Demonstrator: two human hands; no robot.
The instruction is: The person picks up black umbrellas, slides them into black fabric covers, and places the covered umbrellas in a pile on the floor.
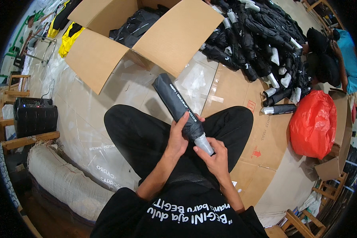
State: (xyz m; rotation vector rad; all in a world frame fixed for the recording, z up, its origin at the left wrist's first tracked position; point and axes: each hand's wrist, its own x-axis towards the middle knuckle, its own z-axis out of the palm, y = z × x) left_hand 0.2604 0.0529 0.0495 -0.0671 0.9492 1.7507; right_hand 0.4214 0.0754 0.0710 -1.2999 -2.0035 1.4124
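Your open carton [170, 41] is the biggest thing in front of you, w/ black folded fabric [137, 27] inside; it's dark in there, so I can't be sure whether those are finished pcs. To the far right lies a big pile of folded umbrellas [258, 35], many w/ pale, plastic-wrapped handles, so I'd judge a large qty is bundled but sits outside the carton. A red plastic bag [313, 125] stands near it, w/ one loose umbrella [279, 109] just beside. The umbrella you're on [172, 99] is above your lap, btwn your knees, slanting toward the carton. Your L hand [178, 137] is wrapped round its lower body; your R hand [216, 156] grips the wrapped handle [203, 144] btwn thumb & fingers. Body's rolled slim, so most of this pc looks done; the bunched bit by the handle is prob. what's left.
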